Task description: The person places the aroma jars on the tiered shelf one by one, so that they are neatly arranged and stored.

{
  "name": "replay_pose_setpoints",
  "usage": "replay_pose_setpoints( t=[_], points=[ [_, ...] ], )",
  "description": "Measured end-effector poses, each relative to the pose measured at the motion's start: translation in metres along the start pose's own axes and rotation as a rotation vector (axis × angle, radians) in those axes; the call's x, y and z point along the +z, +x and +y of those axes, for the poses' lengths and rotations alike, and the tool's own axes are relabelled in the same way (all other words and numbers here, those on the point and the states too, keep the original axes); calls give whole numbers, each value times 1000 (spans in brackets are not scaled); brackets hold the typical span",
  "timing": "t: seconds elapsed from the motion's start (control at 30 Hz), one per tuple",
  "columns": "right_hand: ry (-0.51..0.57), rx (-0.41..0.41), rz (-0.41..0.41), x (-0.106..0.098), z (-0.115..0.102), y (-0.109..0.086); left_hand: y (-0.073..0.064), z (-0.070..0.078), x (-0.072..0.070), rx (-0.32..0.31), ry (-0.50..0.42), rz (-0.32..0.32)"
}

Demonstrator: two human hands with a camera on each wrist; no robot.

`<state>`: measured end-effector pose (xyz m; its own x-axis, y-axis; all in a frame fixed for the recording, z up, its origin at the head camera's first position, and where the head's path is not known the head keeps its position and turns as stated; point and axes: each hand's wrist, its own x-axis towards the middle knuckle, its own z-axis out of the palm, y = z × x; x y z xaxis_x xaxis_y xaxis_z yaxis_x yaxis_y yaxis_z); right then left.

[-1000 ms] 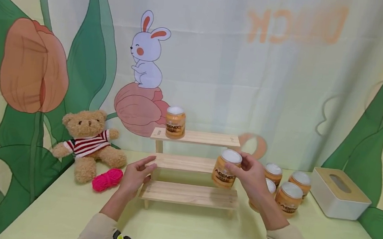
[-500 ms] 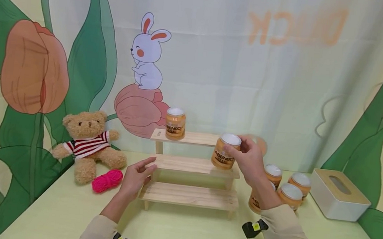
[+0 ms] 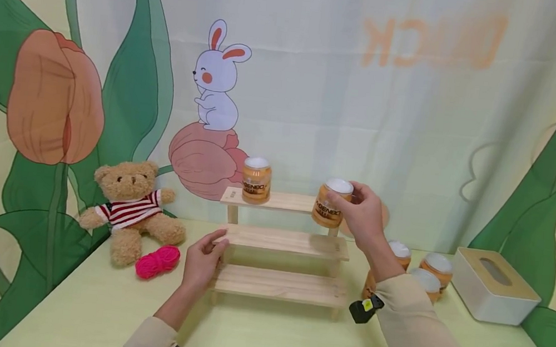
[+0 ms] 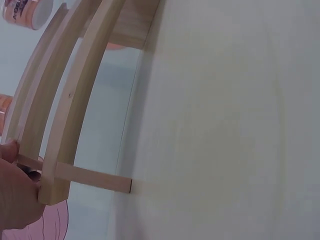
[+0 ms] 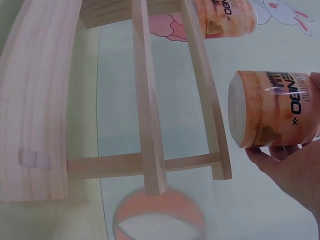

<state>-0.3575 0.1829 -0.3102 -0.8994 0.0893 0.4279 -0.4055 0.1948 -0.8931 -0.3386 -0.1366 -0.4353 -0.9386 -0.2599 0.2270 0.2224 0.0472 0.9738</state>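
A three-tier wooden stand (image 3: 281, 241) stands mid-table. My left hand (image 3: 201, 258) holds its left end at the middle tier, finger and thumb at the board's edge; in the left wrist view the hand (image 4: 17, 195) is by the side post. My right hand (image 3: 366, 215) grips an orange-labelled jar (image 3: 327, 212) with a white lid, fingers and thumb around its upper part. That jar overlaps the right end of the top tier in the head view; in the right wrist view the jar (image 5: 277, 110) shows its base just off the top board's edge. A matching jar (image 3: 257, 182) stands on the top tier's left.
Several more such jars (image 3: 437, 270) stand right of the stand, partly behind my right forearm. Beyond them is a white tissue box (image 3: 494, 298) with a wooden lid. A teddy bear (image 3: 131, 209) and a pink yarn skein (image 3: 157, 262) lie left. A printed curtain hangs behind.
My right hand has raised the jar from in front of the middle tier up to the top tier's right end. My left hand stays at the stand's left end.
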Motion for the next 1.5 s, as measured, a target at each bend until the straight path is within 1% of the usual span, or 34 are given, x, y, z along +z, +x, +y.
replay_pose_setpoints(
  t=[0.1,0.23,0.53,0.6,0.7,0.77,0.83,1.03,1.27,1.5],
  points=[
    [-3,8,9,3,-1,7,-1,-1,2,0,-17,26],
    [6,20,17,9,0,15,-2,-3,3,5,-22,37],
    [-51,33,-22,17,3,26,-3,-3,4,3,-72,21],
    [-79,36,-33,18,3,29,-8,5,4,-3,-73,12],
    [-116,49,-55,18,2,33,-6,4,3,7,-76,9],
    [-140,59,-73,18,1,36,-5,4,3,10,-60,11],
    [-158,71,-87,18,0,38,0,-5,3,23,-58,20],
    [-194,71,-89,20,-2,42,-2,-6,3,7,-73,19],
    [-200,101,-101,23,-4,44,-2,-6,3,-9,-77,9],
    [-167,105,-143,31,-5,47,-2,-6,2,-9,-65,18]
  ],
)
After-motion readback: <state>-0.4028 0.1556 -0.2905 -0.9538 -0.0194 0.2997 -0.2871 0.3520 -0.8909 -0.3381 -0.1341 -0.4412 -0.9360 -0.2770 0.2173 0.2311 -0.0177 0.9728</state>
